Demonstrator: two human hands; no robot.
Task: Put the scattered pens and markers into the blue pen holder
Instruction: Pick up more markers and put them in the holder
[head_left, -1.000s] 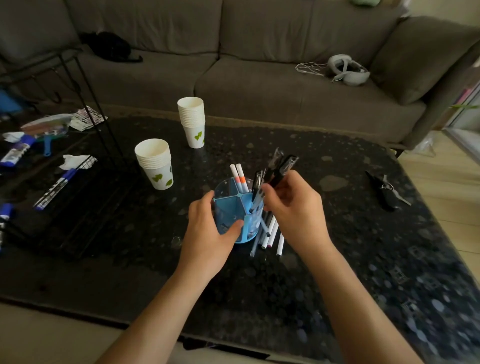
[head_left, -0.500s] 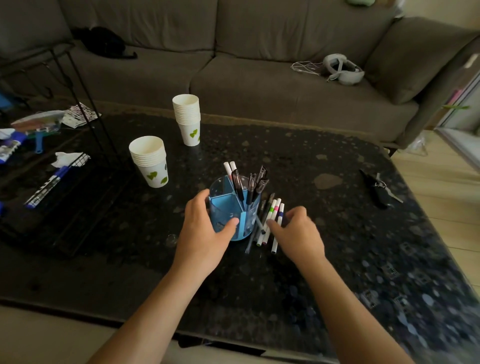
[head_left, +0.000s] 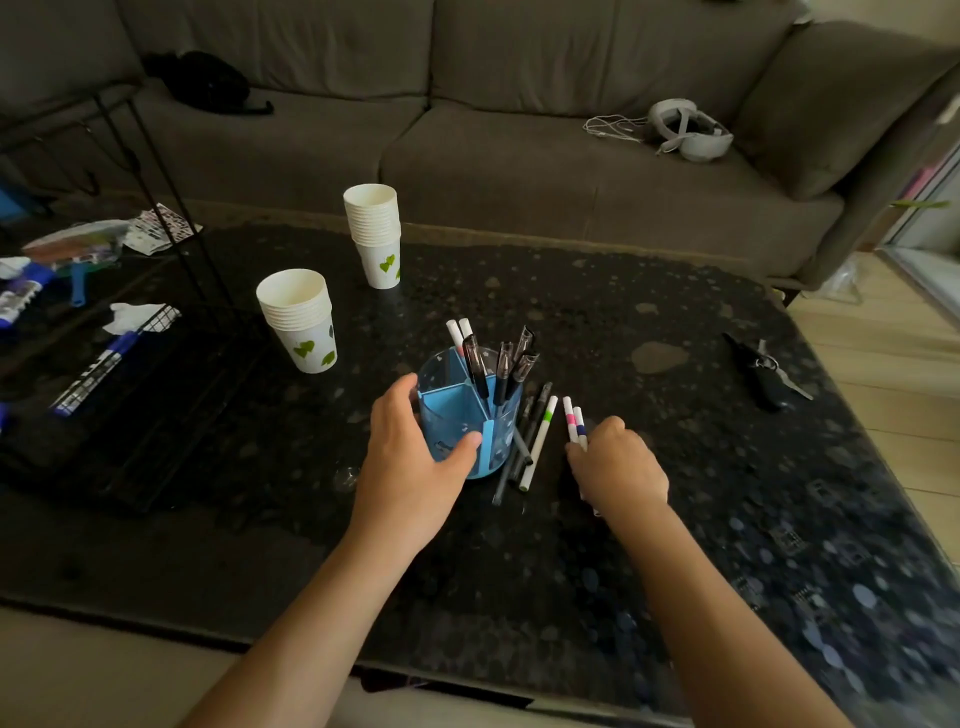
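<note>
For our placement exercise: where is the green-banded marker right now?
In the head view, the green-banded marker lies on the table between the blue pen holder and the right hand.

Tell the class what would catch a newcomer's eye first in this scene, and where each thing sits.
The blue pen holder stands mid-table, bristling with pens, with the left hand wrapped round it. Just right of it, loose pens lie on the dark table, and the right hand closes on two markers. Two stacks of paper cups stand behind, to the left.
</note>
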